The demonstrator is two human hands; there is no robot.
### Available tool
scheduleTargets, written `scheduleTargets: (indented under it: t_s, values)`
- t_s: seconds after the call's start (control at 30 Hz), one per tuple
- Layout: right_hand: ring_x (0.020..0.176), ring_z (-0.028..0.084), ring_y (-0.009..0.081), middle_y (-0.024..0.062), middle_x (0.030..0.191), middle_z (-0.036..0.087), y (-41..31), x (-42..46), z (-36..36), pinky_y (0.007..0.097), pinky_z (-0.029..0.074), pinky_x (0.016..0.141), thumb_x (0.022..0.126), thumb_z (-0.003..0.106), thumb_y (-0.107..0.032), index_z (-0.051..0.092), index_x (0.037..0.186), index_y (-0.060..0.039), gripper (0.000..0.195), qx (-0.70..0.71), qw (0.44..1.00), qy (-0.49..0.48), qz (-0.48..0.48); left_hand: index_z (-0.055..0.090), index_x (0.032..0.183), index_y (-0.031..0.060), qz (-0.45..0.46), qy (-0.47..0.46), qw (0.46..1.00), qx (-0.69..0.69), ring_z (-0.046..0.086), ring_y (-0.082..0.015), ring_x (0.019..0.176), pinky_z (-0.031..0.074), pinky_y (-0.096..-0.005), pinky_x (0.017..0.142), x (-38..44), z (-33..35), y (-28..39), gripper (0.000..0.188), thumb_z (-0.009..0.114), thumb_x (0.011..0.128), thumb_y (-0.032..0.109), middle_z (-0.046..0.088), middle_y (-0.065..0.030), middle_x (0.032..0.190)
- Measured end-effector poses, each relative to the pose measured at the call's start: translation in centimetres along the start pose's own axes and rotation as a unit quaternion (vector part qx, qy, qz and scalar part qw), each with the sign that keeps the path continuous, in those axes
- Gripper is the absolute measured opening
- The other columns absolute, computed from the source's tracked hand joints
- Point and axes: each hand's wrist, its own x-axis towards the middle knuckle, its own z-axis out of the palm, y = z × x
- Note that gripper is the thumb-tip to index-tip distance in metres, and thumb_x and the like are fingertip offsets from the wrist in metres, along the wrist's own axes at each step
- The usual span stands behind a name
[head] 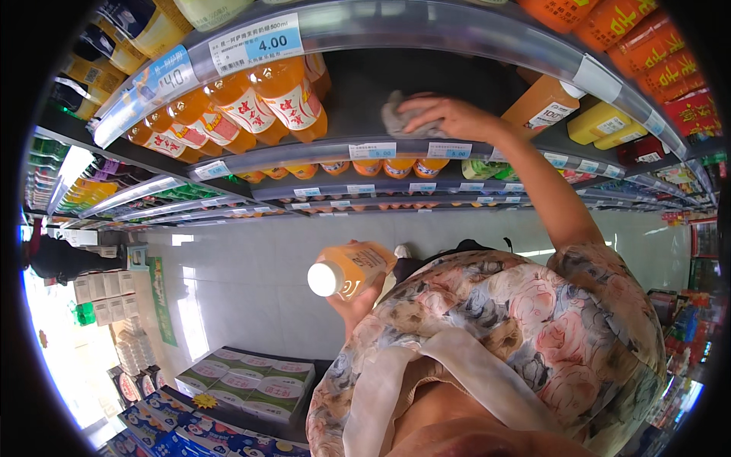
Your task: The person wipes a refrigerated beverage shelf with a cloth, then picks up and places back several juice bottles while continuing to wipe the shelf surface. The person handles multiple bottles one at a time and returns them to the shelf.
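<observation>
My left hand (360,303) holds a white-capped plastic bottle of orange drink (357,263) over the aisle floor, with the cap tilted toward the camera. A grey cloth (408,119) lies under my right hand (451,114), whose fingers press it on the dark shelf board (365,80). To the left of the cloth stand several orange soda bottles (291,103) with white and red labels. On the other side, behind my right wrist, is a carton-like orange juice bottle (545,103), and beyond it are yellow bottles (599,123).
A clear shelf edge strip (400,28) with price tags curves above my right hand. Lower shelves hold more bottles (365,167). Stacked milk cartons (245,380) stand behind me at the lower left. Red cans or packs (657,57) line the upper right shelf.
</observation>
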Motion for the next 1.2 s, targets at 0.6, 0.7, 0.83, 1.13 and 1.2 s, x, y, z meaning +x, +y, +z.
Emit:
scheduleTargets:
  t_s: [0.6,0.7,0.83,1.13,1.2]
  values:
    - [0.128,0.049,0.0303,0.0070,0.137,0.055,7.3,19.2,1.6,0.0379,0.043,0.103,0.092,0.057,-0.032,0.062,0.127,-0.0257,0.037,-0.143,0.967,0.159,0.136,0.048,0.125,0.0015,-0.012,-0.010,1.000,-0.007,0.060,-0.0204,0.107,0.053,-0.0360,0.092,1.0,1.7,0.8,0.080,0.089,0.057,0.000,0.061,-0.0127,0.118]
    - [0.126,0.050,0.0296,0.0060,0.136,0.056,5.9,16.1,2.8,0.0374,0.041,0.105,0.090,0.055,-0.012,0.064,0.127,-0.0240,0.040,-0.107,0.984,0.143,-0.010,0.054,0.119,-0.0002,-0.041,-0.007,0.999,-0.023,0.062,-0.0194,0.103,0.053,-0.0347,0.090,1.2,2.2,1.8,0.069,0.087,0.058,-0.001,0.063,-0.0120,0.115]
    - [0.126,0.050,0.0269,0.0053,0.133,0.059,2.3,8.0,2.8,0.0358,0.041,0.106,0.077,0.050,0.014,0.069,0.120,-0.0180,0.056,-0.038,0.993,0.042,-0.100,0.060,0.113,-0.0017,-0.043,0.010,0.997,-0.063,0.064,-0.0188,0.098,0.052,-0.0329,0.088,2.5,2.7,2.2,0.058,0.085,0.061,0.004,0.066,-0.0106,0.109]
    - [0.110,0.054,0.0296,0.0052,0.128,0.061,-3.4,-4.0,-0.9,0.0372,0.046,0.097,0.068,0.051,0.016,0.074,0.103,-0.0082,0.048,-0.204,0.972,0.051,0.110,0.050,0.125,-0.0002,0.048,0.028,0.998,-0.006,0.061,-0.0172,0.103,0.048,-0.0338,0.093,7.2,5.9,4.2,0.074,0.086,0.061,0.010,0.061,-0.0078,0.115]
    - [0.106,0.053,0.0282,0.0042,0.123,0.062,-6.8,-5.5,-1.4,0.0379,0.047,0.094,0.068,0.057,0.012,0.074,0.102,-0.0089,0.043,-0.310,0.938,0.079,0.133,0.051,0.124,0.0001,0.053,0.026,0.998,-0.011,0.062,-0.0180,0.104,0.048,-0.0326,0.093,8.1,7.0,5.0,0.072,0.085,0.062,0.008,0.061,-0.0076,0.114]
